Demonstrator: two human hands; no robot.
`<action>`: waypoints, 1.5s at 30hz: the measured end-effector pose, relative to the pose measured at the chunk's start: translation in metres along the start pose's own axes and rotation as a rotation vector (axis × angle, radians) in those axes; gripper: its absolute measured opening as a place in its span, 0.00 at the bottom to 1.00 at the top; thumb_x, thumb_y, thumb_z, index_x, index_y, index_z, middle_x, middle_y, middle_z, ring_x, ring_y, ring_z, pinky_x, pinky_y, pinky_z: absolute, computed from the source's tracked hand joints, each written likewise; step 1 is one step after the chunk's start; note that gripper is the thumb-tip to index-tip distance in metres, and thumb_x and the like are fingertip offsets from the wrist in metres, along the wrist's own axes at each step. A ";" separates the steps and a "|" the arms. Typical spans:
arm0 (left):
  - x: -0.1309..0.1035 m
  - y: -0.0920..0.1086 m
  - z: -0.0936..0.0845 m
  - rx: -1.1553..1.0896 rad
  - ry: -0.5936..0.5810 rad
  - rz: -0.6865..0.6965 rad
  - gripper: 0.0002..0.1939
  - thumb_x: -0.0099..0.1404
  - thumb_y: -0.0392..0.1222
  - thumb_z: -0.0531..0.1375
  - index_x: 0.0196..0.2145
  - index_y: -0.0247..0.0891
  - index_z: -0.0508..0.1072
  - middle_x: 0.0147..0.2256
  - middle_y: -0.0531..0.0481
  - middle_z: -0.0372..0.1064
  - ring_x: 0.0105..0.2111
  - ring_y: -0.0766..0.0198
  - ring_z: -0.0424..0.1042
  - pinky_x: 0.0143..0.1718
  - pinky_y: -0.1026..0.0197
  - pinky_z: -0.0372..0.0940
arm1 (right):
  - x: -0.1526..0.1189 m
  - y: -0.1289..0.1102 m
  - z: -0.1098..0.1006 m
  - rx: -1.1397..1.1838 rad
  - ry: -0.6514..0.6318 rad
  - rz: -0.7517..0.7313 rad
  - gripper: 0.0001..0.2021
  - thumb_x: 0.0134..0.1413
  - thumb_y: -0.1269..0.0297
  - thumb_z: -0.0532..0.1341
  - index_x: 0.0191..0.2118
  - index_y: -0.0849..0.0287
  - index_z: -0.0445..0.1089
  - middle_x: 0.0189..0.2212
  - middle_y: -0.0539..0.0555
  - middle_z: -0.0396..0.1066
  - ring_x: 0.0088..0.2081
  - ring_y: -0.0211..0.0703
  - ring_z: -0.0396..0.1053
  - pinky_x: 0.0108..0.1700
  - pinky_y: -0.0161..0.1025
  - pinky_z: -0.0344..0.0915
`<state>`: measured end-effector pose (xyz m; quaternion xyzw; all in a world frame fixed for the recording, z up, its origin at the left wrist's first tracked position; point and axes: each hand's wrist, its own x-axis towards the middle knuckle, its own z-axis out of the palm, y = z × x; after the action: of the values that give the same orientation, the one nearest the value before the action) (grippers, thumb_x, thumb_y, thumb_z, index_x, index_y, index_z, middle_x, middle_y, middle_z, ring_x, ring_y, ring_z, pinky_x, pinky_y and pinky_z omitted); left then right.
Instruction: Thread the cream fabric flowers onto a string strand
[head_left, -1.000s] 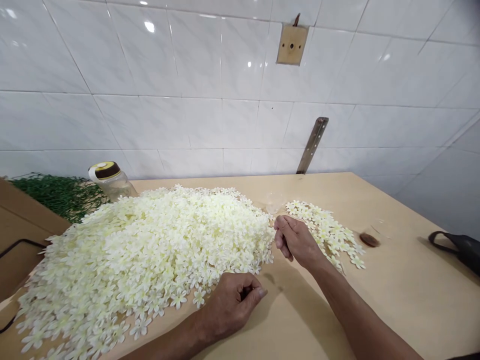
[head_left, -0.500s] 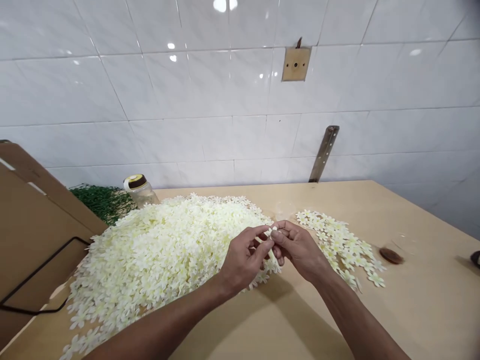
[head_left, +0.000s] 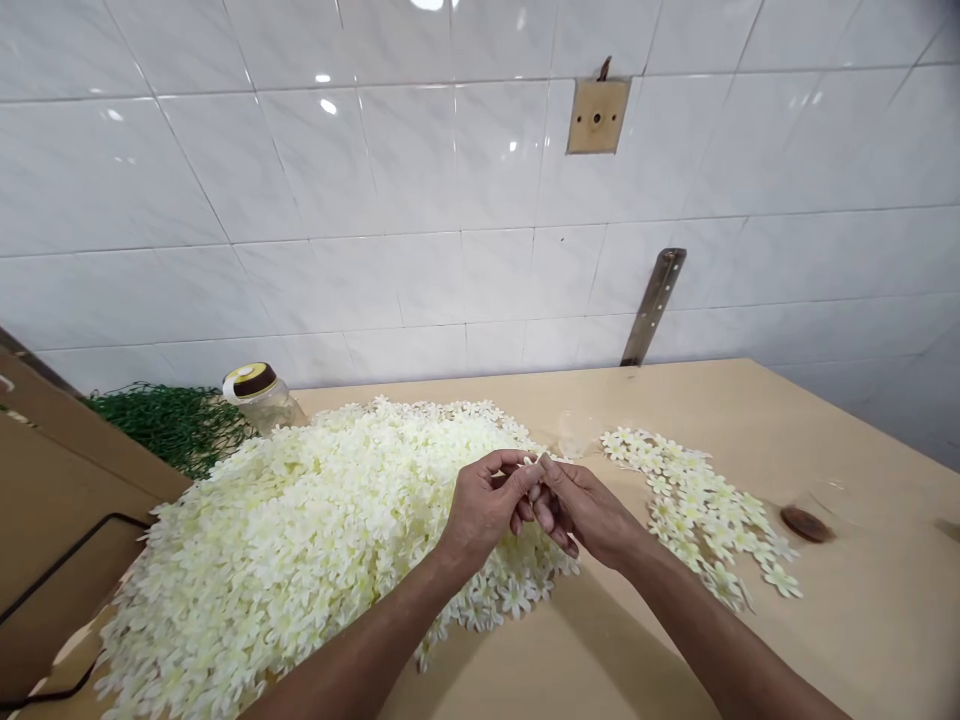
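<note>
My left hand (head_left: 486, 508) and my right hand (head_left: 589, 510) meet at the fingertips, both pinched closed on a small white artificial flower (head_left: 529, 461). Only a sliver of that flower shows; the fingers cover the rest. Beneath and left of my hands spreads a large heap of pale yellow-white artificial flowers (head_left: 322, 520) on the table (head_left: 630, 640). To the right of my right hand lies a smaller, flatter scatter of the same flowers (head_left: 697, 500).
A bottle (head_left: 262, 400) with a brown-and-yellow lid and a green tangle of netting (head_left: 169, 425) stand behind the heap. Cardboard (head_left: 67, 530) borders it at left. A clear dish with dark brown contents (head_left: 806, 523) sits at right. A metal bracket (head_left: 654, 308) leans at the tiled wall.
The view has shifted slightly. My fingertips have closed further over the small flower, which shows less than before. Both hands stay together at nearly the same spot.
</note>
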<state>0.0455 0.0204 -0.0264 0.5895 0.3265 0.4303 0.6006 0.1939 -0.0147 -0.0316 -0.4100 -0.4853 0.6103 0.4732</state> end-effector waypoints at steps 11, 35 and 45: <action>-0.006 -0.025 -0.004 0.607 -0.060 0.641 0.17 0.70 0.34 0.54 0.55 0.38 0.71 0.40 0.43 0.69 0.38 0.64 0.71 0.41 0.62 0.70 | -0.015 0.011 -0.012 -0.054 -0.084 -0.011 0.24 0.66 0.46 0.51 0.28 0.62 0.66 0.20 0.49 0.66 0.17 0.35 0.66 0.19 0.32 0.65; -0.002 0.025 -0.015 0.554 -0.236 0.516 0.15 0.67 0.43 0.60 0.50 0.40 0.77 0.43 0.42 0.72 0.32 0.66 0.73 0.33 0.64 0.73 | -0.025 -0.014 -0.007 -0.322 -0.028 -0.284 0.17 0.67 0.53 0.53 0.36 0.61 0.69 0.27 0.53 0.72 0.28 0.40 0.73 0.32 0.38 0.72; -0.005 0.018 -0.012 0.357 -0.342 0.339 0.19 0.66 0.48 0.61 0.53 0.40 0.75 0.36 0.46 0.68 0.20 0.73 0.66 0.21 0.67 0.66 | -0.024 -0.001 -0.019 -0.152 -0.131 -0.196 0.24 0.65 0.47 0.54 0.28 0.62 0.68 0.16 0.50 0.67 0.17 0.35 0.65 0.24 0.34 0.64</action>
<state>0.0301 0.0199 -0.0102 0.7958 0.1882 0.3546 0.4534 0.2172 -0.0339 -0.0331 -0.3547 -0.5977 0.5480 0.4654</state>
